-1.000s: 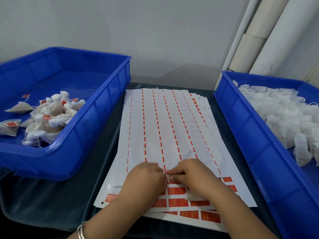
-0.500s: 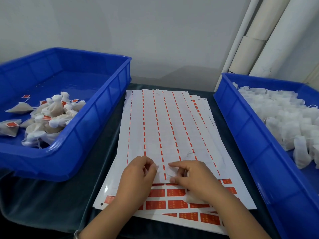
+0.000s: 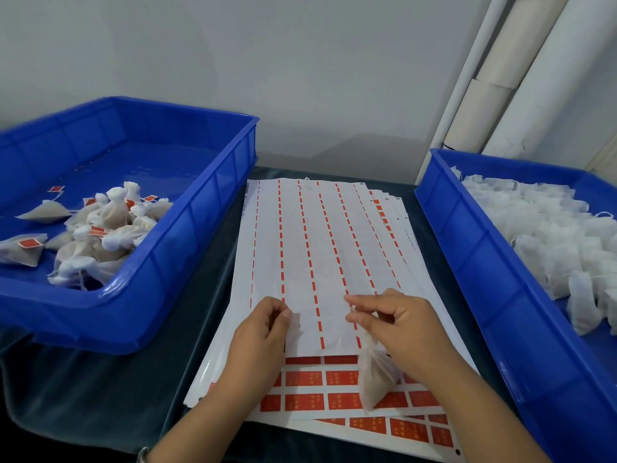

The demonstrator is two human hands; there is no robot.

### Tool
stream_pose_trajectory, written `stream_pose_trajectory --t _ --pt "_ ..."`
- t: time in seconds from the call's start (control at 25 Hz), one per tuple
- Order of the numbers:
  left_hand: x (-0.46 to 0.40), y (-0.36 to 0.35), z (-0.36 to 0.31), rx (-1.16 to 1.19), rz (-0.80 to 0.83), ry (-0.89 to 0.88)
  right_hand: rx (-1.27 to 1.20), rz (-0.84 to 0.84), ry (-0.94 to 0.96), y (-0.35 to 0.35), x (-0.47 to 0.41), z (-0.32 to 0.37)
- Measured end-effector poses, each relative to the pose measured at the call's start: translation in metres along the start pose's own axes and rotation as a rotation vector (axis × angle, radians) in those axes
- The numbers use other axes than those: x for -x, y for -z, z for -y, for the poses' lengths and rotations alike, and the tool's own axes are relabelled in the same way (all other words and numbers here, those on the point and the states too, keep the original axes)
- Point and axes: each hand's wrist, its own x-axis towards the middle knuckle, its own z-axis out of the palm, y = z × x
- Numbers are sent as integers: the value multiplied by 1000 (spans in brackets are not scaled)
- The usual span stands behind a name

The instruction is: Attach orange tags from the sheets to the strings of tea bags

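A stack of tag sheets (image 3: 314, 248) lies in the middle of the table. The top sheet is mostly stripped, and orange tags (image 3: 303, 379) are left only in its near rows. My right hand (image 3: 400, 325) pinches the top of a pale tea bag (image 3: 375, 379), which hangs over those rows. My left hand (image 3: 263, 332) is to its left, over the sheet. Its thumb and fingers are closed on a small pale piece that looks like a tag seen from its white back. I cannot make out the string between the hands.
A blue bin (image 3: 187, 235) on the left holds several tea bags with orange tags (image 3: 100, 228). On the right, another blue bin (image 3: 467, 262) is filled with untagged white tea bags (image 3: 551, 235). A dark cloth (image 3: 100, 396) covers the table. White pipes (image 3: 500, 78) stand at the back right.
My hands were together at the orange rows and have drawn apart and moved up the sheet. The right hand has lifted the tea bag, which now hangs in view.
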Motion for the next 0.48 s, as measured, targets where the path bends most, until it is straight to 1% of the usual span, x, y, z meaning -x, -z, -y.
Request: stream_pose_trajectory --t 0.12,0.28,0.36,0.44,0.48 --pt "-2 3 -1 41 18 19 -70 11 27 8 3 14" --pt "-6 8 -3 94 10 69 -98 52 78 14 9 30" --pt "-9 13 -7 211 -6 114 -117 63 119 14 11 37" --pt "-9 16 -11 386 -21 151 -142 78 165 13 11 44" --pt "-7 16 -14 487 -3 158 -155 87 185 12 11 47"
